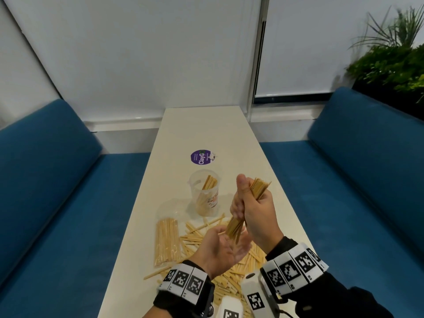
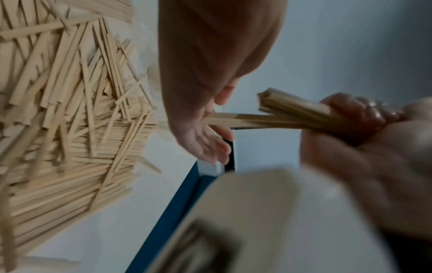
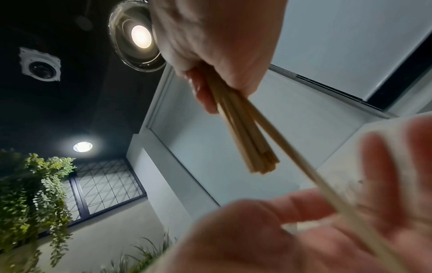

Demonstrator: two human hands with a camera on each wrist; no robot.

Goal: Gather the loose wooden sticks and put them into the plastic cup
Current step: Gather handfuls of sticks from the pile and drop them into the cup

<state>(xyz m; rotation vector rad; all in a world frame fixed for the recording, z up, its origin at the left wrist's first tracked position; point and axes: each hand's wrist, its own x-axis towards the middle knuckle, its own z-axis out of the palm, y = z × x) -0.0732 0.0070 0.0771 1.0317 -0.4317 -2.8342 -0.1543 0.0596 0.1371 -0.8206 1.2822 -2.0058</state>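
Right hand clamped round stick bundle, lower ends against flat left hand, likely squaring for plastic cup.

We wear black sleeves to the wrist. Each wrist carries a white band printed with square black-and-white coded markers, strapped over black cuffs. Below each band sits a white boxy camera housing, also bearing a marker.
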